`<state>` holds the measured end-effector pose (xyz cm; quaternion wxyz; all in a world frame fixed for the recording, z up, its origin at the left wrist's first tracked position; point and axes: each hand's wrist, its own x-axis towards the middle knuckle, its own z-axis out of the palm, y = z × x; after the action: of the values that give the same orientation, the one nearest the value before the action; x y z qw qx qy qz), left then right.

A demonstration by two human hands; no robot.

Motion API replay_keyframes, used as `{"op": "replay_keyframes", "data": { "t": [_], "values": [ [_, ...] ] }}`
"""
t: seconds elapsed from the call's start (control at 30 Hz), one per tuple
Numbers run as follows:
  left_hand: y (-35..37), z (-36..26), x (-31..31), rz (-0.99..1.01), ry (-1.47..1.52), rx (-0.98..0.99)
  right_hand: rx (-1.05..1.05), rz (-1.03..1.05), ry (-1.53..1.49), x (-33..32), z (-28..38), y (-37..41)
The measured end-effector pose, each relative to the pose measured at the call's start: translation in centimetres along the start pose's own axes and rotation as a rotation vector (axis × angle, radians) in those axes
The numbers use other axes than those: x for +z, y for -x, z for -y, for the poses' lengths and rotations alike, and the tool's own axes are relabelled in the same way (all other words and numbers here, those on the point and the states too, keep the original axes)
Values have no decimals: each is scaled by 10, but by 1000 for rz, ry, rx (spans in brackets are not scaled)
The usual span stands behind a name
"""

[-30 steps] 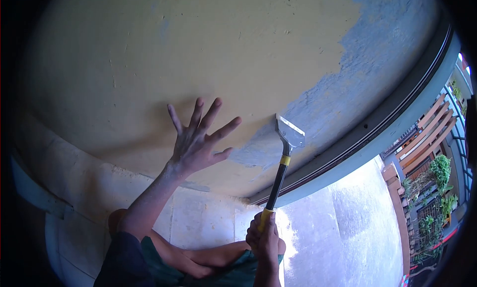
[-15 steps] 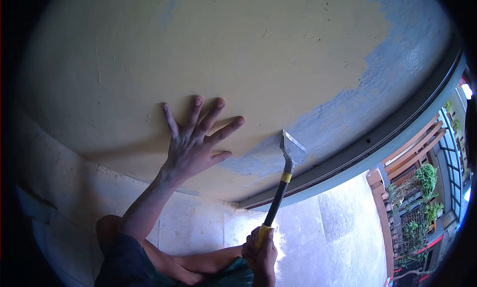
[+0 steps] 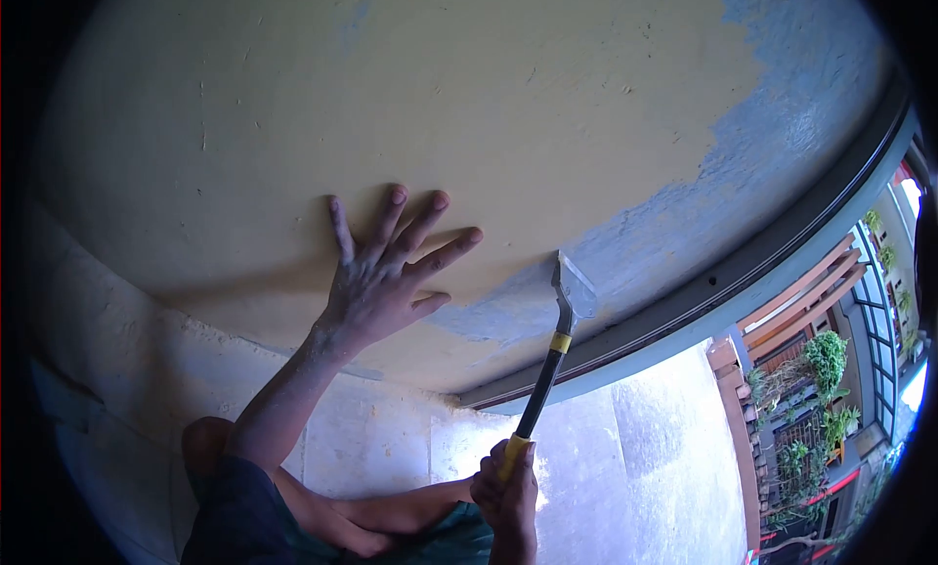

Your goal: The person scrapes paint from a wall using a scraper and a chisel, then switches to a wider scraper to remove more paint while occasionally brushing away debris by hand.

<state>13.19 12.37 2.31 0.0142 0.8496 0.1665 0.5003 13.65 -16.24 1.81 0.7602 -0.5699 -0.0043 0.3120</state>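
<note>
My left hand (image 3: 376, 277) lies spread on the yellowish painted wall (image 3: 469, 106), fingers apart and dusty, holding nothing. Low in the view, my right hand (image 3: 506, 492) is wrapped round the yellow grip of a long-handled scraper (image 3: 540, 394). The scraper has a black shaft, a yellow collar and a wide metal blade. Its blade touches or sits very near the wall, right of my left hand, at the border between the yellow paint and a bare bluish-grey patch (image 3: 664, 218). The fingertips of my right hand are partly hidden.
A dark frame edge (image 3: 713, 282) curves along the wall's right side. Below is a pale tiled floor (image 3: 635, 457), with my crossed legs (image 3: 391, 511) on it. Beyond the opening at right are potted plants (image 3: 826, 360), railings and a building.
The view has shifted slightly. The scraper stays in my right hand, its blade still at the paint's edge. My left hand remains spread on the wall.
</note>
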Motion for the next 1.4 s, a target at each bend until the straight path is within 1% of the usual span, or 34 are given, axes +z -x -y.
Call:
{"op": "replay_keyframes", "data": {
  "t": [0.07,0.13,0.17,0.27,0.37,0.47,0.53,0.63,0.73,0.87,0.93,1.07,1.17,1.23,1.37,1.4],
  "values": [
    [-1,2,-1,-11,-3,1,20,-12,5,3,2,-2],
    [4,-1,1,-6,17,-1,-61,34,58,11,8,3],
    [4,0,1,-7,18,-1,-61,27,60,8,7,4],
    [1,1,2,-5,12,10,-16,-3,37,3,2,2],
    [1,3,4,-17,21,6,1,-65,81,2,-2,1],
    [1,0,4,-10,29,5,-22,-37,58,1,-3,3],
    [-3,1,2,-3,19,10,52,-62,23,2,-2,5],
    [1,0,3,-12,38,6,-8,-15,45,3,-3,4],
    [1,0,3,-4,36,5,-19,-36,60,9,0,5],
    [-1,3,2,-14,21,4,-23,-47,106,7,3,6],
    [0,0,3,-5,35,-3,21,4,44,2,5,4],
    [1,0,4,-2,29,7,14,10,35,7,6,11],
    [0,2,3,-17,33,1,-10,-49,103,10,7,9],
    [2,0,3,-11,41,7,11,7,40,7,7,8],
    [0,3,3,-2,17,16,18,-3,66,5,8,6],
    [1,2,4,16,3,21,-17,12,67,2,9,2]
  ]
}}
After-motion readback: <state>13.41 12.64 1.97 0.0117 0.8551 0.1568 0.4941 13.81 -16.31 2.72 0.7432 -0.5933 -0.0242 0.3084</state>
